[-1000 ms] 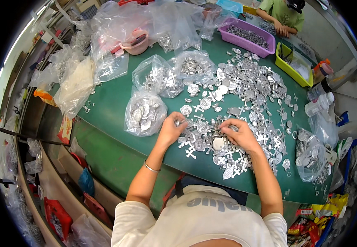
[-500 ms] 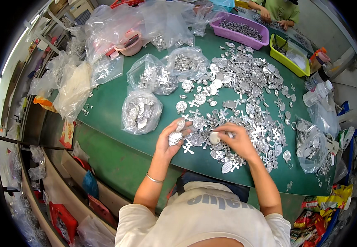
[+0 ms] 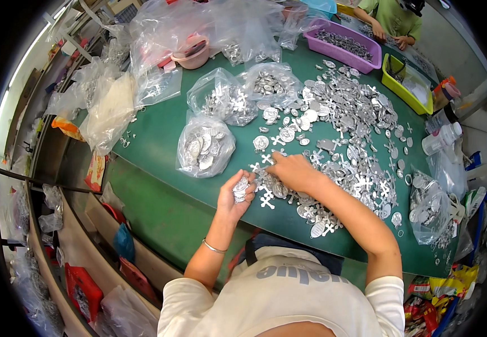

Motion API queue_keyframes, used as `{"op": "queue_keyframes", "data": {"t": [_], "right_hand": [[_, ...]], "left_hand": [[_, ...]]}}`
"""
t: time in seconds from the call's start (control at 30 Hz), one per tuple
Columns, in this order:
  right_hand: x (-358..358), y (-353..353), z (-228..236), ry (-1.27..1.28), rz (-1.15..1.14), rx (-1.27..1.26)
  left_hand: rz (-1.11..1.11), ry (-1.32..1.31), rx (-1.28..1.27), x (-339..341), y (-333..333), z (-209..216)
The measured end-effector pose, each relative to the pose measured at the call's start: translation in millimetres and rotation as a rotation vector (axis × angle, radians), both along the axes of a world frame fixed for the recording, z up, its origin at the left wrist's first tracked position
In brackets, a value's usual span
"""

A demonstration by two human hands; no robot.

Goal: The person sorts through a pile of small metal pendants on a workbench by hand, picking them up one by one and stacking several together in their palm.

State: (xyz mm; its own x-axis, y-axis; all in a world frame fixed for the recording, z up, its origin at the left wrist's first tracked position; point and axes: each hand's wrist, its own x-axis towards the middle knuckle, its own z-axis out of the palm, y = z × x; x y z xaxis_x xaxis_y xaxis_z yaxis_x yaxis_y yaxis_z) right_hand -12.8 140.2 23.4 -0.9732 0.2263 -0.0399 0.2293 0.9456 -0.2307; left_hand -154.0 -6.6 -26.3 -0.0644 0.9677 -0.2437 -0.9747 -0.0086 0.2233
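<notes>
Cupped at the table's near edge, my left hand is closed around several flat silver oval medals. To its right, my right hand reaches leftward over the near-left part of a loose pile of silver medals and crosses. Its fingers are bent and drawn together, with the tips down among the pieces; what they pinch, if anything, is hidden. Small silver crosses lie between the two hands. A clear plastic bag of oval medals sits beyond my left hand.
Two more clear bags of metal pieces stand behind. A purple basin and a yellow-green tray line the far right. A filled bag and white bottle are at right. Another person works across the table.
My right hand has moved left and farther over the pile; the round medal seen in its fingers no longer shows. My left hand stays near the edge with its medals, slightly lower. The view has shifted slightly.
</notes>
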Motion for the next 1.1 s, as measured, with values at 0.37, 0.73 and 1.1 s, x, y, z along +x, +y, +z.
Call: {"op": "queue_keyframes", "data": {"t": [0.37, 0.73, 1.1], "right_hand": [[27.1, 0.2, 10.3, 0.425, -0.313, -0.42], [107.0, -37.4, 13.7, 1.192, -0.788, -1.822], [127.1, -87.5, 33.9, 0.866, -0.537, -0.138]], "left_hand": [[0.108, 0.227, -0.144, 14.3, 2.5, 21.6], [-0.199, 0.161, -0.376, 98.0, 25.1, 65.3], [-0.389, 0.047, -0.124, 171.7, 35.7, 60.1]]}}
